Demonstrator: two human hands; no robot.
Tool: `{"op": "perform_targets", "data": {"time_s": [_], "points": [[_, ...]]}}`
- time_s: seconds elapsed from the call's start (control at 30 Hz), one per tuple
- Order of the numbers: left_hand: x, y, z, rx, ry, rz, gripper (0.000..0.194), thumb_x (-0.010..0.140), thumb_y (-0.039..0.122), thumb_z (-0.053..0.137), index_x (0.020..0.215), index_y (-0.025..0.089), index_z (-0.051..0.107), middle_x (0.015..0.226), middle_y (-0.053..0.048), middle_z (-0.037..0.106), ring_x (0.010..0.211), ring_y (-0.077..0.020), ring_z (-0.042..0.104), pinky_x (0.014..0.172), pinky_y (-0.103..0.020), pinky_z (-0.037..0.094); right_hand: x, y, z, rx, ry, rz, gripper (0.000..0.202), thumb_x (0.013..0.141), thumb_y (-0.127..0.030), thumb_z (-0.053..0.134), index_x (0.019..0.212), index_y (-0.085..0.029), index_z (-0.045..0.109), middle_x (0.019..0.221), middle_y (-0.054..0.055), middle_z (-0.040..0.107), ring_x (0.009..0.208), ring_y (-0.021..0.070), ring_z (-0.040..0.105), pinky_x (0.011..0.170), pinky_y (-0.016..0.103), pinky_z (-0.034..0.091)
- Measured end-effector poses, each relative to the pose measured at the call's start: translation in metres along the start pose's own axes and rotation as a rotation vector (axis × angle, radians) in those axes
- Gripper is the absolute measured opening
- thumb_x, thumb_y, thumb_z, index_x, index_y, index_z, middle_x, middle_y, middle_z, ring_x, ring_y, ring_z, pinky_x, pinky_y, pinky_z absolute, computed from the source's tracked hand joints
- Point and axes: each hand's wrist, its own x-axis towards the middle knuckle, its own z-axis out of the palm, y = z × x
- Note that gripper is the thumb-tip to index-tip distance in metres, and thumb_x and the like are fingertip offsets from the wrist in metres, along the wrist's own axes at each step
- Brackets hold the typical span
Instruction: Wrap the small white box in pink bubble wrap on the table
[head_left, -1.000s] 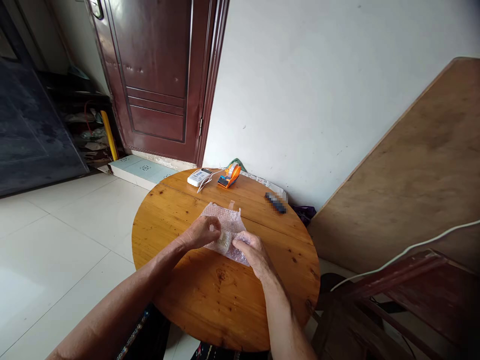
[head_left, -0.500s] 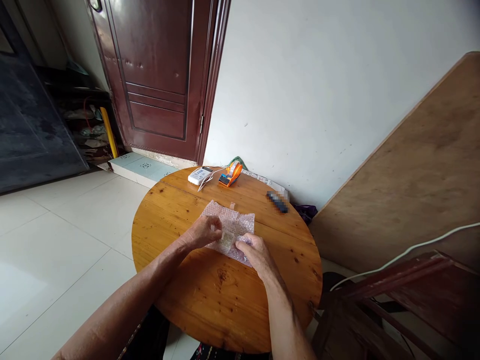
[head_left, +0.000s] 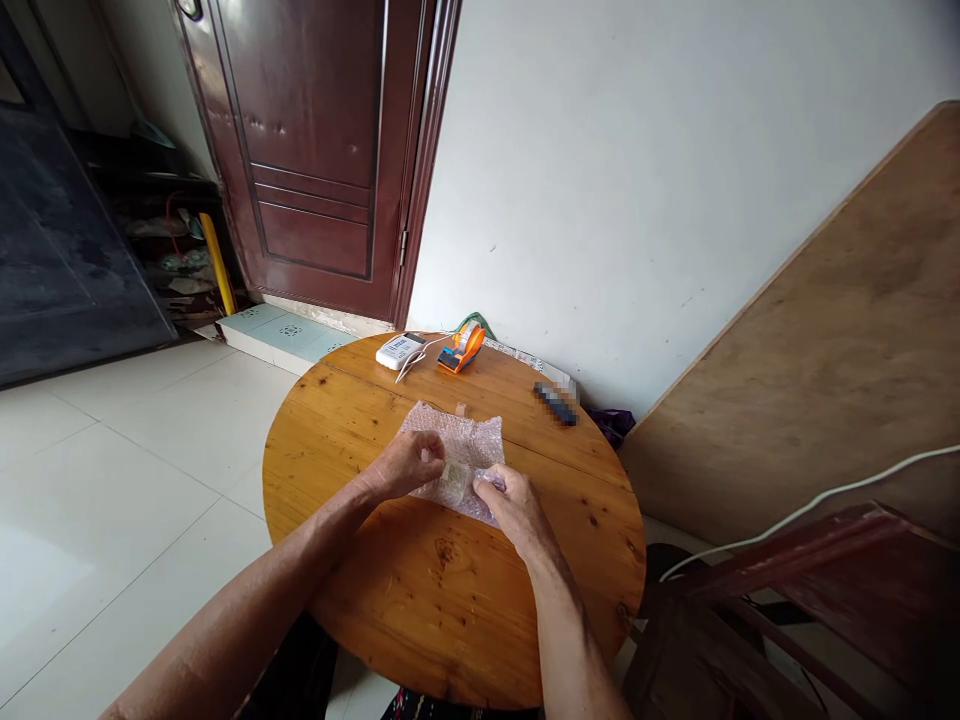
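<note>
A sheet of clear bubble wrap (head_left: 459,436) lies spread on the round wooden table (head_left: 450,610). On it, between my hands, sits a small flat pale-greenish object (head_left: 454,482) that looks see-through; its kind is not clear. My left hand (head_left: 409,464) is closed at the left part of the sheet, thumb and finger pinched together. My right hand (head_left: 513,502) is closed too, its thumb and fingers gripping the folded right side of the bubble wrap beside the small object. Both palms hide parts of the sheet.
Toward the back of the table stand an orange tape dispenser (head_left: 462,347) and a white device with a cable (head_left: 400,351). A dark blurred oblong object (head_left: 555,403) lies at the right. A bit of tape (head_left: 460,409) shows at the wrap's far edge. Behind is a white wall (head_left: 637,180).
The far right corner of the bubble wrap has shifted slightly left. My right hand has moved a little, still on the fold, while my left hand stays nearly in place.
</note>
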Motion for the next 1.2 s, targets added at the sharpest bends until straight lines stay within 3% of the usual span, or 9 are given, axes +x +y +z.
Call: {"op": "perform_targets", "data": {"time_s": [0.07, 0.17, 0.27, 0.43, 0.77, 1.2], "points": [[0.0000, -0.0006, -0.0006, -0.024, -0.007, 0.010, 0.010, 0.068, 0.015, 0.054, 0.070, 0.014, 0.063, 0.066, 0.003, 0.058, 0.065, -0.0109, 0.050, 0.064, -0.021, 0.039, -0.0003, -0.0015, -0.0001, 0.037, -0.012, -0.018, 0.013, 0.071, -0.034, 0.058, 0.071, -0.021, 0.059, 0.059, -0.004, 0.053, 0.055, 0.0126, 0.046, 0.052, 0.024, 0.036], [0.0008, -0.0010, -0.0014, -0.050, -0.043, 0.023, 0.010, 0.069, 0.016, 0.053, 0.070, 0.014, 0.063, 0.067, 0.003, 0.058, 0.066, -0.0108, 0.050, 0.064, -0.021, 0.039, -0.0003, -0.0031, -0.0001, 0.094, -0.045, -0.025, 0.024, 0.070, -0.033, 0.060, 0.090, -0.020, 0.066, 0.076, 0.000, 0.065, 0.065, 0.0154, 0.055, 0.059, 0.026, 0.042], [0.0019, -0.0006, -0.0013, -0.046, -0.086, 0.028, 0.011, 0.068, 0.017, 0.054, 0.072, 0.014, 0.064, 0.068, 0.003, 0.059, 0.065, -0.0111, 0.050, 0.064, -0.021, 0.039, -0.0004, -0.0025, 0.0007, 0.129, -0.103, -0.038, 0.021, 0.072, -0.030, 0.058, 0.087, -0.020, 0.067, 0.080, 0.001, 0.068, 0.072, 0.0170, 0.059, 0.065, 0.027, 0.045], [0.0025, -0.0009, 0.0006, -0.008, -0.080, 0.009, 0.013, 0.069, 0.018, 0.054, 0.073, 0.014, 0.065, 0.067, 0.003, 0.060, 0.066, -0.0119, 0.051, 0.063, -0.021, 0.040, -0.0010, -0.0017, 0.0006, 0.142, -0.150, -0.035, 0.017, 0.073, -0.027, 0.055, 0.083, -0.020, 0.066, 0.073, -0.001, 0.065, 0.067, 0.0156, 0.057, 0.063, 0.026, 0.044], [-0.0012, 0.0012, 0.0015, -0.024, -0.045, -0.002, 0.012, 0.069, 0.018, 0.054, 0.073, 0.015, 0.064, 0.065, 0.004, 0.058, 0.064, -0.0113, 0.051, 0.061, -0.021, 0.039, -0.0012, -0.0004, 0.0003, 0.168, -0.149, -0.060, 0.022, 0.078, -0.042, 0.062, 0.080, -0.020, 0.065, 0.069, -0.001, 0.059, 0.062, 0.0140, 0.051, 0.056, 0.024, 0.040], [-0.0007, 0.0043, 0.0009, -0.005, -0.067, -0.003, 0.013, 0.068, 0.016, 0.053, 0.072, 0.015, 0.065, 0.064, 0.004, 0.059, 0.062, -0.0108, 0.050, 0.061, -0.020, 0.040, 0.0013, 0.0044, 0.0042, 0.207, -0.140, -0.076, 0.025, 0.080, -0.043, 0.057, 0.072, -0.020, 0.061, 0.063, -0.003, 0.048, 0.062, 0.0136, 0.043, 0.060, 0.025, 0.036]]}}
